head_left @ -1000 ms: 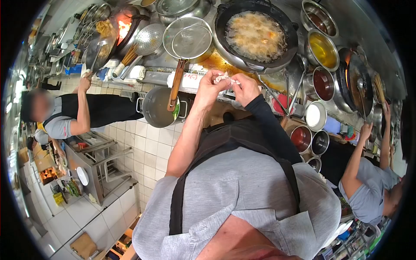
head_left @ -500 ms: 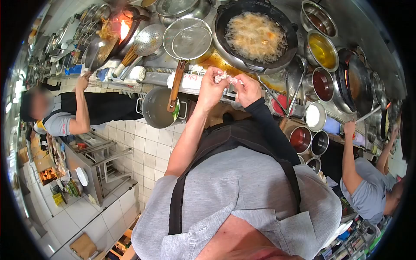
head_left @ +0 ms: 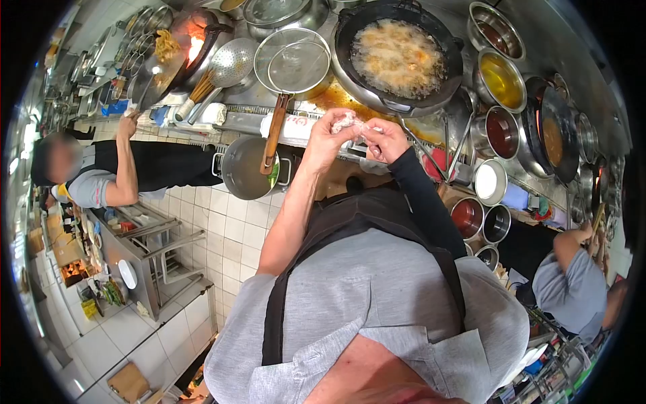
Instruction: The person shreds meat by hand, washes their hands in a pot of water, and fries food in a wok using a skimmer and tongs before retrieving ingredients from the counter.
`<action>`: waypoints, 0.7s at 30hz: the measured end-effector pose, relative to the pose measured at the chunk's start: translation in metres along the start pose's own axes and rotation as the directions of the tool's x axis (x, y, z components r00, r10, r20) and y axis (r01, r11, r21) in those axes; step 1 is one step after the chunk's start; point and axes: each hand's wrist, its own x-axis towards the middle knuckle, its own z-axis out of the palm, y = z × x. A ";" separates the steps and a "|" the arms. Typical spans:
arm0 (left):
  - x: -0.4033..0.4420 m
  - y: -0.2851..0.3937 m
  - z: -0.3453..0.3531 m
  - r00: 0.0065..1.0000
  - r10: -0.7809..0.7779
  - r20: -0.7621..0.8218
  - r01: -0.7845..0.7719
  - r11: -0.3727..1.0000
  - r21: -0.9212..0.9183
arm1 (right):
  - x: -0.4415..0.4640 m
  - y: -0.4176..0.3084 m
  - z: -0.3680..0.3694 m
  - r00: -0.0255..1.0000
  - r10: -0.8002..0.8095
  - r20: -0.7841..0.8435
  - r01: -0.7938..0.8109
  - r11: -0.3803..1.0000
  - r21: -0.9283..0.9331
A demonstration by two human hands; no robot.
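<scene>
Between my hands is a small, pale piece of food with a white coating [head_left: 347,122], stretched a little from one hand to the other. My left hand [head_left: 326,140] is closed around its left end. The fingers of my right hand [head_left: 387,140] pinch its other end. Whitish bits cling to my fingertips. Just beyond my hands, a black wok [head_left: 449,59] holds bubbling oil [head_left: 398,57] with golden pieces in it. A round mesh strainer [head_left: 293,57] lies left of the wok, its wooden handle [head_left: 274,135] pointing toward me.
A metal pot [head_left: 243,167] stands below the counter edge at left. Bowls of yellow oil [head_left: 501,79] and dark red sauce [head_left: 501,132] line the right. A perforated ladle [head_left: 232,62] rests near a flaming burner [head_left: 195,47]. Co-workers [head_left: 111,172] stand on both sides.
My hands stay close together, the right one slightly lower and farther right. The co-worker at right has pulled an arm back from the wok there, and the ladle has left it.
</scene>
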 end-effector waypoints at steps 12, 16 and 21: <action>0.003 0.005 0.011 0.988 0.080 -0.131 -0.041 0.960 0.277 | -0.018 -0.015 0.005 0.935 -0.353 -0.009 0.306 0.823 -0.478; 0.013 -0.006 -0.024 0.965 0.039 -0.258 -0.018 0.996 0.084 | -0.027 -0.034 -0.004 0.990 -0.137 -0.017 0.137 0.990 0.028; 0.006 -0.002 -0.024 0.963 -0.124 -0.240 0.093 0.986 -0.139 | -0.025 -0.036 -0.018 0.990 -0.140 0.018 0.111 0.856 0.506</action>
